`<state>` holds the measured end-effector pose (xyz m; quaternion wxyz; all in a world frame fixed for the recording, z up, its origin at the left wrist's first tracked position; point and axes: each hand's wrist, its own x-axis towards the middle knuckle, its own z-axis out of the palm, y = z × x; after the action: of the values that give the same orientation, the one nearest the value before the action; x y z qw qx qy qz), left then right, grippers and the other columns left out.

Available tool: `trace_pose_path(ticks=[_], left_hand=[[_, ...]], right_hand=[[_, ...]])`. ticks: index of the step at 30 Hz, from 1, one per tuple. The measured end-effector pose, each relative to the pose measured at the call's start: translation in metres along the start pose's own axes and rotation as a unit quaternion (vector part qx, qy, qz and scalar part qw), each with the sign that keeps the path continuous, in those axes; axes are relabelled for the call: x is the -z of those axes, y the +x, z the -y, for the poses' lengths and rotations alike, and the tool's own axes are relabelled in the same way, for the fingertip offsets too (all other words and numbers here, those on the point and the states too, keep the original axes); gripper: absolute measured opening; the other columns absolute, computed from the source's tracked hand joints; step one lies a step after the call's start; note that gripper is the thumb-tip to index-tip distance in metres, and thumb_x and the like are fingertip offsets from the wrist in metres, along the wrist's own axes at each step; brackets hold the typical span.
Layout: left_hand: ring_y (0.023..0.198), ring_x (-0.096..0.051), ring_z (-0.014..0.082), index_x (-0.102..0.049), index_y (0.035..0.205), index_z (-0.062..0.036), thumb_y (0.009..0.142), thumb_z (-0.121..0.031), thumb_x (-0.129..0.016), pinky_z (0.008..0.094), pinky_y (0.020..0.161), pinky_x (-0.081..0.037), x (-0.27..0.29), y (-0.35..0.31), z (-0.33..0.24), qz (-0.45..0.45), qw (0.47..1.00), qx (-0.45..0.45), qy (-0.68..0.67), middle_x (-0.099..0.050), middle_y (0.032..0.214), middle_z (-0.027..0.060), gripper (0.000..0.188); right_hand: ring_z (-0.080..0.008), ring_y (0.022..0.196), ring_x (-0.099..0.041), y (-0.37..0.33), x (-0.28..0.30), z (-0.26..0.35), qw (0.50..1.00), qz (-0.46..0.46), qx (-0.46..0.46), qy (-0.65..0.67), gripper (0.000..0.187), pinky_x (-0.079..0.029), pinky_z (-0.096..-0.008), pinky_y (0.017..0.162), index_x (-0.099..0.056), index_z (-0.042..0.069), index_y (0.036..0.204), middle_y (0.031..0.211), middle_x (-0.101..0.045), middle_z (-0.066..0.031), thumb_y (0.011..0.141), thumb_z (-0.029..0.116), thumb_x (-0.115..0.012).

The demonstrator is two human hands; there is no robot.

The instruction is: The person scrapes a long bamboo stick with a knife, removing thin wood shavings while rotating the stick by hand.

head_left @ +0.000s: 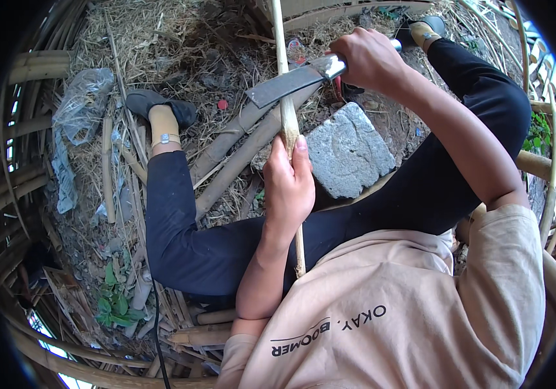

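Note:
My left hand (289, 185) is wrapped round a long pale wooden stick (284, 84), thumb lying along it. The stick runs from the top of the view down to my shirt, its lower end near my belly. In my right hand (370, 59) is the handle of a wide-bladed machete (286, 85), closed in my fist. Its flat dark blade lies across the stick, above my left hand, and appears to touch it. A grey squared stone block (349, 150) sits on the ground between my legs, right of the stick.
Thick bamboo poles (236, 133) lie slantwise under the stick. Dry straw (142, 45) covers the ground. A crumpled clear plastic bag (83, 104) is at the left, above a small green plant (117, 305). Bamboo fencing (25, 175) curves round the sides. A black cable (157, 330) hangs lower left.

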<state>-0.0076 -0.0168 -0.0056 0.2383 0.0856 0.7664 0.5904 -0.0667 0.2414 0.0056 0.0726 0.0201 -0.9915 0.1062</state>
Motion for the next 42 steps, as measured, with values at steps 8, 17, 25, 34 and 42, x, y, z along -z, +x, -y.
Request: trace_pose_path(ticks=[8, 17, 25, 34, 42], left_hand=[[0.048, -0.036, 0.0003, -0.047, 0.099, -0.0091, 0.108, -0.034, -0.047, 0.0182, 0.039, -0.03, -0.004, -0.004, -0.001, 0.056, 0.991, 0.028, -0.115, -0.042, 0.066, -0.0057, 0.026], [0.046, -0.03, 0.0, -0.049, 0.099, -0.0107, 0.109, -0.036, -0.047, 0.0185, 0.038, -0.022, 0.007, 0.001, -0.016, 0.093, 0.958, 0.117, -0.247, -0.037, 0.065, -0.0067, 0.027], [0.043, -0.032, 0.0002, -0.045, 0.098, -0.0104, 0.109, -0.039, -0.044, 0.0188, 0.037, -0.025, -0.003, 0.002, -0.008, 0.04, 0.993, 0.046, -0.105, -0.037, 0.064, -0.0064, 0.031], [0.05, -0.039, 0.0016, -0.05, 0.099, -0.0072, 0.108, -0.033, -0.048, 0.0193, 0.043, -0.031, -0.007, -0.003, -0.009, 0.076, 0.978, 0.082, -0.176, -0.043, 0.065, -0.0048, 0.028], [0.047, -0.029, -0.0005, -0.05, 0.099, -0.011, 0.108, -0.036, -0.048, 0.0177, 0.039, -0.02, 0.008, 0.002, -0.017, 0.095, 0.952, 0.128, -0.262, -0.037, 0.065, -0.0078, 0.027]], right_hand=[[-0.035, 0.076, -0.072, 0.007, 0.029, -0.045, 0.996, -0.029, -0.083, -0.022, 0.023, -0.057, -0.0459, 0.074, -0.076, 0.006, 0.099, 0.081, -0.072, -0.0182, 0.078, 0.013, -0.069], [-0.0386, 0.067, -0.07, -0.017, 0.003, 0.022, 0.992, 0.101, 0.024, 0.068, 0.013, -0.058, -0.0474, 0.065, -0.072, 0.006, 0.08, 0.07, -0.069, -0.0184, 0.07, 0.013, -0.069], [-0.0395, 0.065, -0.069, -0.001, 0.002, 0.003, 1.0, 0.008, 0.017, 0.006, 0.01, -0.057, -0.0468, 0.062, -0.071, 0.004, 0.076, 0.065, -0.067, -0.0201, 0.071, 0.011, -0.066], [-0.0347, 0.075, -0.072, 0.01, 0.049, -0.069, 0.985, -0.064, -0.145, -0.062, 0.02, -0.058, -0.0448, 0.072, -0.076, 0.009, 0.101, 0.085, -0.073, -0.0184, 0.085, 0.02, -0.068], [-0.0372, 0.068, -0.069, -0.019, 0.021, 0.028, 0.989, 0.126, 0.029, 0.076, 0.012, -0.057, -0.0472, 0.065, -0.073, 0.007, 0.08, 0.069, -0.068, -0.0161, 0.073, 0.016, -0.069]])
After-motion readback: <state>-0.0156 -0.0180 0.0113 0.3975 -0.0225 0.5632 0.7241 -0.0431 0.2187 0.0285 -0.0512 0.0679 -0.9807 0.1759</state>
